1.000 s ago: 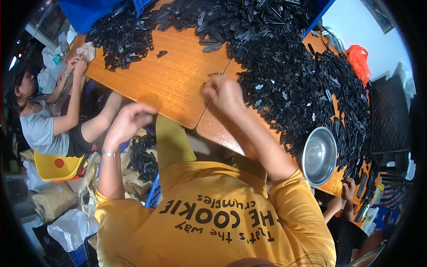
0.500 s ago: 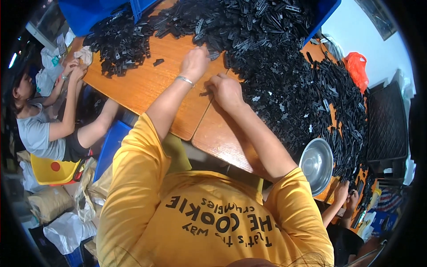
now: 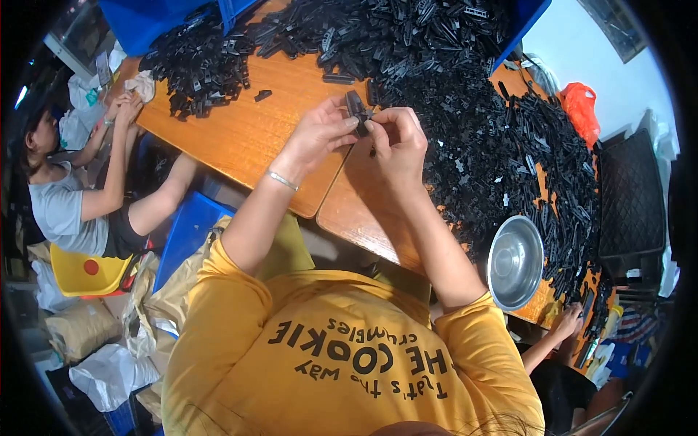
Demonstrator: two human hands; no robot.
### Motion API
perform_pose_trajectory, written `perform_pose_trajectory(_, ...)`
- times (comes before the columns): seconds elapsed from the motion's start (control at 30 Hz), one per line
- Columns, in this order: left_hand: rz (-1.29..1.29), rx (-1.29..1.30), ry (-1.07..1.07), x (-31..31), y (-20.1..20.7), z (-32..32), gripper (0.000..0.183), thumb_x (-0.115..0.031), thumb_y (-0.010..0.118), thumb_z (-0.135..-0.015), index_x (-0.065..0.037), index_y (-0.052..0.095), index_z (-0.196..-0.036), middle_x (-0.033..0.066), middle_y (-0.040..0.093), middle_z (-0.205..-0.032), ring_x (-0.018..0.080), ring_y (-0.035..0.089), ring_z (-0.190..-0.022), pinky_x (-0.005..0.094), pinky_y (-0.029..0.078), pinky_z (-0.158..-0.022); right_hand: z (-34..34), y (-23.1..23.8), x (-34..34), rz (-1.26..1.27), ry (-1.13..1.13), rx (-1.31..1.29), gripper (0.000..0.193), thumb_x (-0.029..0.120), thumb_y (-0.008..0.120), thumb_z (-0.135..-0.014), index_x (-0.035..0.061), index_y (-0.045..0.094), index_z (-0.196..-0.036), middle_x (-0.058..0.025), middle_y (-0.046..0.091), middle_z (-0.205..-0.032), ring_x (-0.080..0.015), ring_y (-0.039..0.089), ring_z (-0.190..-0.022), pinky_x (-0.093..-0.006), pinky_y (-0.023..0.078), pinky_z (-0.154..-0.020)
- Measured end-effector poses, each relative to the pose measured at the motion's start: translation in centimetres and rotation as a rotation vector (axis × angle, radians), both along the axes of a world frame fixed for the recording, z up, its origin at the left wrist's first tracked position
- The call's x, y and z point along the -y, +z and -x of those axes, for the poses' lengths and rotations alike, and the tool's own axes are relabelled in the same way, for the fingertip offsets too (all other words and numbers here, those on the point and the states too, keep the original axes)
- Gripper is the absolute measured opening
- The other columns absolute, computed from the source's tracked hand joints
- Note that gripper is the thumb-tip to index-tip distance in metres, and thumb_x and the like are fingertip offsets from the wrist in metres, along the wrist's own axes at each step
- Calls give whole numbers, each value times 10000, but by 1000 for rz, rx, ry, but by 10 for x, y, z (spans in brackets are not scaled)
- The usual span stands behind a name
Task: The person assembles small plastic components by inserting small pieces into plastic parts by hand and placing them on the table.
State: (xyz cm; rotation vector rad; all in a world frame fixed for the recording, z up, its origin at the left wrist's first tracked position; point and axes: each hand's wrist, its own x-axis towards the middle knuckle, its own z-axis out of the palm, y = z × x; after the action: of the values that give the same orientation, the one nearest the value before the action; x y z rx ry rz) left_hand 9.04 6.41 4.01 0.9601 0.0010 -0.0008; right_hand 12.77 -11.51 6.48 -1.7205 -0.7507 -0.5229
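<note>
A black plastic piece (image 3: 354,103) is held between thumb and fingers of the half-curled left hand (image 3: 314,138). Beside it, a small dark part (image 3: 368,115) is pinched by the right hand (image 3: 402,142), fingertips drawn together. Beyond both hands, black parts (image 3: 436,80) are heaped.

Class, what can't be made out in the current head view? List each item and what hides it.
Head view: whether the right hand pinches the black part itself or another piece; fingertips cover the spot.
Head view: the far end of the upper-left blue bin; the top edge cuts it off.
Head view: pieces deep in the black pile; those on top cover them.
</note>
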Motion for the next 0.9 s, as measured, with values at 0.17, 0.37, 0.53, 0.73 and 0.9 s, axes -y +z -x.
perform_pose_trajectory(0.17, -40, 38, -56, 3, 10, 14, 448, -35, 697, -991, -63, 559, -1417, 58, 711, -1222, 146, 713, -1077, 288, 610, -903, 12, 6, 0, -24, 54, -32, 161, -72, 779, -842, -13, 655, -925, -134, 654, -926, -245, 704, -771, -328, 594, -654)
perform_pose_trajectory(0.37, -79, 38, -32, 6, 16, 22, 474, -51, 706, -991, -75, 575, -1446, 25, 713, -1220, 111, 702, -1076, 263, 597, -897, 18, 8, 2, -1, 49, 18, 156, -77, 770, -850, -14, 656, -936, -141, 655, -947, -250, 706, -783, -327, 595, -652)
perform_pose_trajectory(0.53, -52, 22, -4, 8, 16, 25, 464, -46, 707, -991, -79, 585, -1437, 18, 709, -1222, 99, 696, -1057, 256, 591, -895, 20, 10, 1, -4, 54, 24, 152, -78, 763, -856, -14, 656, -942, -141, 654, -950, -247, 705, -776, -324, 593, -651)
perform_pose_trajectory(0.73, -33, 93, 11, 16, 16, 26, 507, -31, 703, -990, -71, 540, -1468, 28, 707, -1202, 98, 690, -1057, 244, 591, -875, 19, 9, -3, -43, 74, -47, 141, -77, 760, -862, -23, 660, -947, -132, 654, -928, -223, 703, -760, -321, 576, -645)
perform_pose_trajectory(0.9, -182, 84, 86, 14, 10, 29, 533, -33, 702, -990, -65, 512, -1487, 39, 704, -1189, 103, 684, -1053, 250, 587, -874, 17, 4, 0, 61, 90, -154, 82, -51, 743, -921, -32, 673, -960, -51, 650, -916, -98, 669, -733, -247, 543, -640)
